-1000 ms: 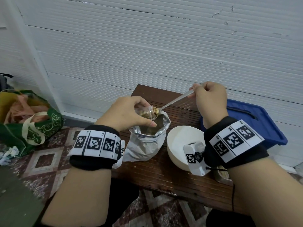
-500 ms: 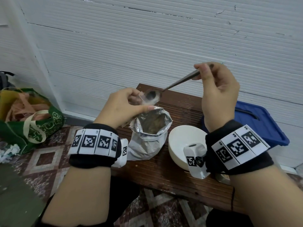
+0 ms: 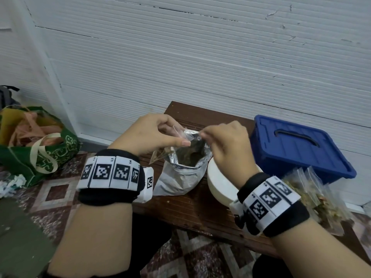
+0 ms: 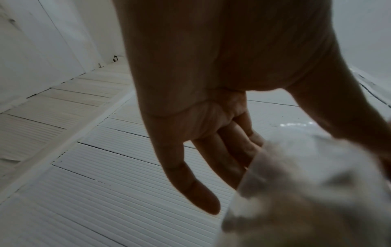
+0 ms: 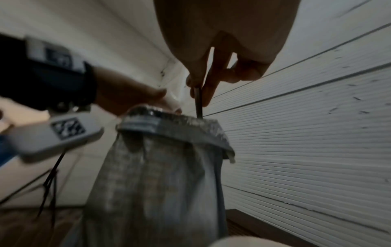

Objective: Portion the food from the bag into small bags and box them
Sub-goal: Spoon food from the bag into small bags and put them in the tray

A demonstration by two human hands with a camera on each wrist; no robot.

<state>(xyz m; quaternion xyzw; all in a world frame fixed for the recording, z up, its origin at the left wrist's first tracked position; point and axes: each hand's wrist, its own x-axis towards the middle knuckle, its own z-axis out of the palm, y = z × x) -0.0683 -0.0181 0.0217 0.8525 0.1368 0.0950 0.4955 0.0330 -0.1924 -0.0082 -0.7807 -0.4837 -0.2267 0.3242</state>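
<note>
Two hands meet over one standing foil bag on a dark wooden desk set against a white ribbed wall, the bag's rolled-down mouth facing straight up between them. To the right of the desk sits a blue lidded box, shut, with a pile of filled small bags lying just in front of it. A white bowl stands beside the foil bag, between it and the box, partly hidden by the right wrist. On the floor, well apart to the left, is a green tote.

The left hand pinches a clear small bag by its top edge, thumb against fingers, so that it hangs down at the left rim of the foil bag, its long axis near vertical. The right hand is curled round the handle of a spoon, which the right wrist view shows running nearly straight down into the foil bag's mouth; its bowl is out of sight among the dark food.

Both hands are close together above the opening, the right one directly over it and the nearer to the food. The next scoop looks to be a short lift and a swing leftward to the small bag's mouth, which the left hand holds just beside the rim; whether that mouth is spread wide enough cannot be told.
</note>
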